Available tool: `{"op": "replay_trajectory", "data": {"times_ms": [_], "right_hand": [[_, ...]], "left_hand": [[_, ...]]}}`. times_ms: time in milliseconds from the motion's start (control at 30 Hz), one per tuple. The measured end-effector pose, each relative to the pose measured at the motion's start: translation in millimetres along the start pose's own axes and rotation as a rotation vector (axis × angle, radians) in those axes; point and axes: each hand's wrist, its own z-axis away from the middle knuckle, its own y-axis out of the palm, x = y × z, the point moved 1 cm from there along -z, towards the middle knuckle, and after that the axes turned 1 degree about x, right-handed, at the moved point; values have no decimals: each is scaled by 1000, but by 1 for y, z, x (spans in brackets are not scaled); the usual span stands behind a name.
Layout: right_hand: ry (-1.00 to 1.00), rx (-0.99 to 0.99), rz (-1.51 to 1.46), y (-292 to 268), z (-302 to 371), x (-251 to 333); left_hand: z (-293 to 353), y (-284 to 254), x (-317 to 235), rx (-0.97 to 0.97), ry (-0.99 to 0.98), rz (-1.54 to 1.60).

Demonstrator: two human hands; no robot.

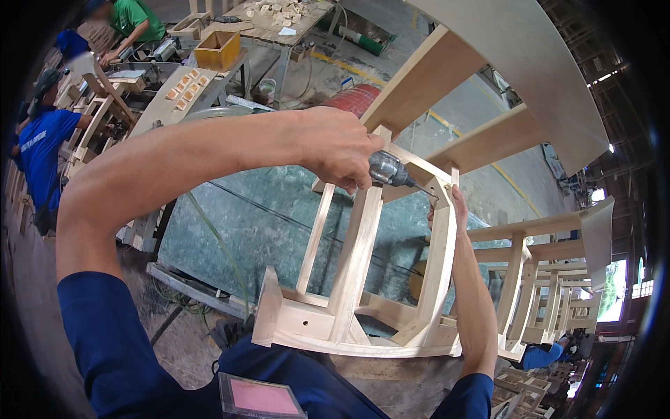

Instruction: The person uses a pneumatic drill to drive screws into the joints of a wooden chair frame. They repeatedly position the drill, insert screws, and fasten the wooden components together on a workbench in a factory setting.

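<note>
My left hand (342, 148) is wrapped round a dark grey power driver (389, 170). Its long bit points right and reaches a corner block near the upper right of a pale wooden chair frame (352, 258). Whether a screw sits at the tip is too small to tell. Behind that same corner, my right hand (458, 209) grips the frame, its thumb and fingertips showing on either side of the wood and the rest partly hidden. The frame rests on a worktable with a scuffed green top (216, 230), close to my body.
Large wooden frames with broad panels (544, 77) rise on the far right, and more chair frames (551, 279) line the right side. A hose (216, 234) crosses the table. A yellow box (218, 50) stands at the back. Co-workers in blue (49, 143) and green (135, 21) work at left.
</note>
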Motion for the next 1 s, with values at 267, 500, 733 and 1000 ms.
{"op": "replay_trajectory", "data": {"times_ms": [267,500,733,1000], "right_hand": [[23,-15,-1,4,-1,1],[32,35,-45,-1,-2,-1],[-1,28,-50,1,-3,-3],[18,68,-123,-1,-3,-5]], "left_hand": [[-5,3,7,18,31,15],[-13,0,17,93,37,111],[-18,0,22,102,62,-12],[-31,4,27,74,118,14]]}}
